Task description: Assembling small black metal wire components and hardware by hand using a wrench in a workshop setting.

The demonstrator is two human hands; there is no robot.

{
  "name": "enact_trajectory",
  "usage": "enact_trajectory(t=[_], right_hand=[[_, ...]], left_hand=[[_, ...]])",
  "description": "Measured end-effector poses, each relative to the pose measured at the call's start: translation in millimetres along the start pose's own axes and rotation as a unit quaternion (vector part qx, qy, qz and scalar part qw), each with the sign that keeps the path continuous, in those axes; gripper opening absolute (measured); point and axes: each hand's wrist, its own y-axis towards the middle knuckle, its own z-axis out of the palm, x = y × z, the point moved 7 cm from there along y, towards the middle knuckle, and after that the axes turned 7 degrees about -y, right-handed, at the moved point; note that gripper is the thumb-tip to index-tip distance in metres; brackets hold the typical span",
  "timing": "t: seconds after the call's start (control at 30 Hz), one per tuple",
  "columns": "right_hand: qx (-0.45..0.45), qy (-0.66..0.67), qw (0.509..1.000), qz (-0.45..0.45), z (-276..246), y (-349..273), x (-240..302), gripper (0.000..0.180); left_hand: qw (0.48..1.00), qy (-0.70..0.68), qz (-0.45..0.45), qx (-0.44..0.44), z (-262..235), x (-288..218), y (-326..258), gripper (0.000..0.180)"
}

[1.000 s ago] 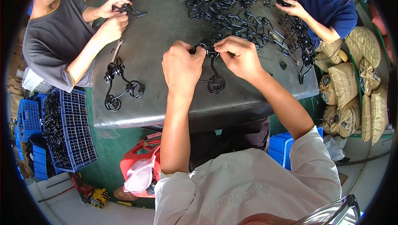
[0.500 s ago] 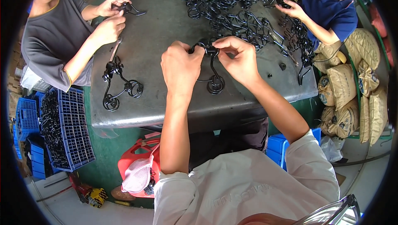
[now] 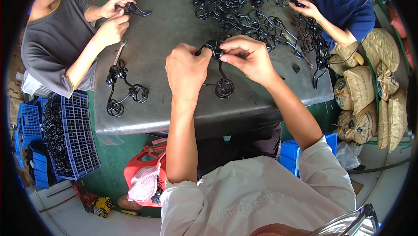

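Gripping a black scrolled wire piece (image 3: 220, 68) at the centre of the frame, the left hand (image 3: 188, 68) and the right hand (image 3: 248, 57) meet above the near edge of the grey table (image 3: 174, 31). The fingers (image 3: 230, 54) of the right hand are pinched together on the top of the piece, and the left hand's fingers curl closed on the same top from the other side, so that the upper end is mostly hidden between them. Below the fingers a thin stem runs down to a tight spiral coil that rests on or just above the table; which of the two I cannot tell. The piece looks like bent metal rod, dark and slightly glossy, while the table is dull and smooth. In the left middle of the frame a second scroll piece (image 3: 124, 88) lies flat on the table with several curls. A tangled heap of similar pieces (image 3: 235, 1) fills the upper centre, too knotted to count. A person in a grey shirt (image 3: 52, 40) works at upper left and a person in a blue shirt (image 3: 344, 5) at upper right. A blue crate (image 3: 76, 136) at lower left holds more dark parts, and tan sacks (image 3: 374, 88) stand at the right, cut by the rim.
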Motion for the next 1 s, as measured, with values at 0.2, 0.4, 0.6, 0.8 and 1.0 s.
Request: enact_trajectory(t=[0.2, 0.4, 0.6, 0.8, 1.0], right_hand=[[-0.046, 0.014, 0.999, -0.004, 1.9, -5.4, -2.9, 0.030], [-0.084, -0.059, 0.992, -0.071, 5.7, -15.4, 3.8, 0.030], [-0.118, -0.026, 0.992, -0.024, 4.1, -16.4, -3.3, 0.027], [-0.086, 0.095, 0.991, 0.031, 11.6, -17.9, -17.5, 0.034], [-0.134, -0.072, 0.988, -0.030, 7.6, -18.7, 8.5, 0.030]], left_hand=[[1.000, 0.021, -0.009, 0.000, -1.4, -4.1, 0.6, 0.036], [0.997, 0.073, 0.019, -0.013, -3.4, -12.5, -3.9, 0.035], [0.997, 0.078, 0.006, -0.021, -3.1, -11.7, -6.5, 0.036], [0.998, 0.060, 0.022, -0.020, -4.3, -11.9, -5.4, 0.033], [0.999, 0.041, -0.001, -0.011, -2.2, -5.0, -4.3, 0.034]])
